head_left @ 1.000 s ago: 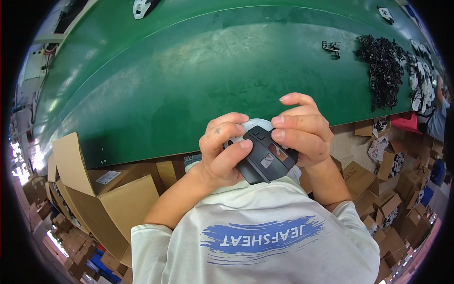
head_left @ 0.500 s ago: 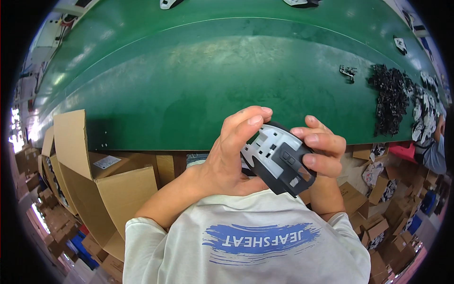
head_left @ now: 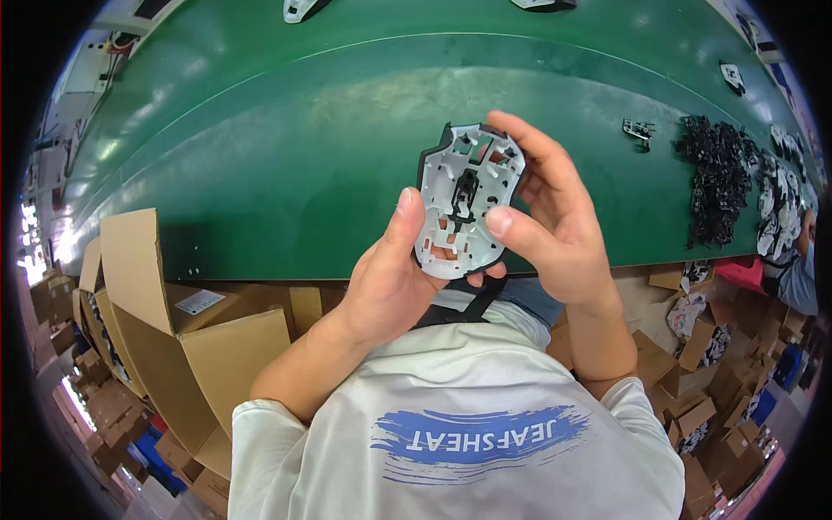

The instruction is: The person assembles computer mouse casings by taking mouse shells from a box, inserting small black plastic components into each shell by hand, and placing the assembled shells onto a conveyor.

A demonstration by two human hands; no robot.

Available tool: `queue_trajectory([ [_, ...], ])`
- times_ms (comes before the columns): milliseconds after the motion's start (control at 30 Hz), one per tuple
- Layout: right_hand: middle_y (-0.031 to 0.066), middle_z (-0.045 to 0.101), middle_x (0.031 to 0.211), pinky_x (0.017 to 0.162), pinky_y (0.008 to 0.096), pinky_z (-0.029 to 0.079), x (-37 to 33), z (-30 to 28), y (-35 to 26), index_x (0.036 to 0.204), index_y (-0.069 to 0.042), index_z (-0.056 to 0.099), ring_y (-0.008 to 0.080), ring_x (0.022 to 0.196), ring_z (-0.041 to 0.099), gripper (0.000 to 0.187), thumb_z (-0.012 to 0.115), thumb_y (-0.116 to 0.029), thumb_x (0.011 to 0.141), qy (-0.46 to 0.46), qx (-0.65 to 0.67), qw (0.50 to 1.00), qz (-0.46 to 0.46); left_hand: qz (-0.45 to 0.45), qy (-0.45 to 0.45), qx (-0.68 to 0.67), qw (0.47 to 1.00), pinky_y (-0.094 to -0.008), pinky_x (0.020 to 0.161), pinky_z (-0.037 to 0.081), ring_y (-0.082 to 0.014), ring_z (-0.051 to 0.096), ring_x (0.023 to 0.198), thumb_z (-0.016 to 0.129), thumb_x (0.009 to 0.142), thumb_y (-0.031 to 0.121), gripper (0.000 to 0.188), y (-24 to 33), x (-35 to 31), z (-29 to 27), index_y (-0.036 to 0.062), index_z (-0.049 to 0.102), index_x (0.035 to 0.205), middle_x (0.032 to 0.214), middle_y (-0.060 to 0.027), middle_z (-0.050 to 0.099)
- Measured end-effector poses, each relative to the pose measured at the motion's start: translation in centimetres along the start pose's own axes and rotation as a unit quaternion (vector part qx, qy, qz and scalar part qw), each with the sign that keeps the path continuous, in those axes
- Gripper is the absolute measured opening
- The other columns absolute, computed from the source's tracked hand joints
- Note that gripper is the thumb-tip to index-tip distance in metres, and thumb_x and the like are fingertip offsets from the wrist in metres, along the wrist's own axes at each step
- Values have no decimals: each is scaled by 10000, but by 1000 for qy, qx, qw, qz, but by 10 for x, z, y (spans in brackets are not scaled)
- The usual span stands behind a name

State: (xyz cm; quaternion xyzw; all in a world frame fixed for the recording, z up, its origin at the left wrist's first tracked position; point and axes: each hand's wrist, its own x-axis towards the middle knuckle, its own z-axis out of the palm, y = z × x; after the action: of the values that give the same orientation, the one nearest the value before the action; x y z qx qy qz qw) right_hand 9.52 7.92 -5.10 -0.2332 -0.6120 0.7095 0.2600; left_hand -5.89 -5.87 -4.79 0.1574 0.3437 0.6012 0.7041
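Observation:
A white plastic shell (head_left: pixel 440 192) with a black outer rim is held up over the front edge of the green table, its hollow inside facing me. Ribs, posts and cut-outs show in it, with a black slotted insert (head_left: pixel 465 195) along the middle. My left hand (head_left: pixel 392 276) grips the lower left side, its thumb against the rim and its other fingers partly hidden behind. On the right side my right hand (head_left: pixel 559 217) is closed around the shell, with the thumb on the inner edge and the fingers round the back.
Across the green table (head_left: pixel 303 156), a heap of black parts (head_left: pixel 715 182) lies at the right, with white shells (head_left: pixel 780 204) beyond it. One small black part (head_left: pixel 639 132) sits apart. An open cardboard box (head_left: pixel 234 347) stands at the left; another person's arm (head_left: pixel 806 243) shows far right.
The shell has been turned over, from its outer grey-and-black face to its hollow inside. Both hands have shifted their hold, and the shell has moved up and slightly left.

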Motion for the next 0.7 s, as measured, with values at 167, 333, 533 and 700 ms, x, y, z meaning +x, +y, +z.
queue_trajectory([
  [167,137,503,1486,1081,396,490,-2,3,-7,1670,-28,347,226,1362,495,866,721,-29,889,-18,26,999,-4,23,54,-87,995,-397,896,568,-247,694,1146,221,1150,626,725,6,-1,21,84,500,1543,1366,-105,665],
  [333,145,496,1506,1203,430,377,-1,-2,-3,1677,-7,325,249,1414,479,886,730,-63,892,-24,69,997,2,6,11,-192,981,-452,941,578,-331,674,1230,188,1141,648,778,3,1,18,74,446,1599,1494,-172,598],
  [533,149,514,1483,1175,400,400,1,-7,-5,1671,4,329,239,1383,506,828,720,-184,966,-12,115,993,3,-29,-41,-290,956,-473,943,581,-419,677,1189,178,1137,657,805,12,6,16,54,428,1610,1513,-225,576],
  [700,126,577,1443,1109,357,458,0,-29,-2,1604,5,461,193,1256,593,661,679,-267,1042,-10,133,991,-12,-46,-56,-365,928,-498,948,582,-429,684,1117,194,1130,670,823,11,8,21,59,365,1654,1503,-274,562],
])
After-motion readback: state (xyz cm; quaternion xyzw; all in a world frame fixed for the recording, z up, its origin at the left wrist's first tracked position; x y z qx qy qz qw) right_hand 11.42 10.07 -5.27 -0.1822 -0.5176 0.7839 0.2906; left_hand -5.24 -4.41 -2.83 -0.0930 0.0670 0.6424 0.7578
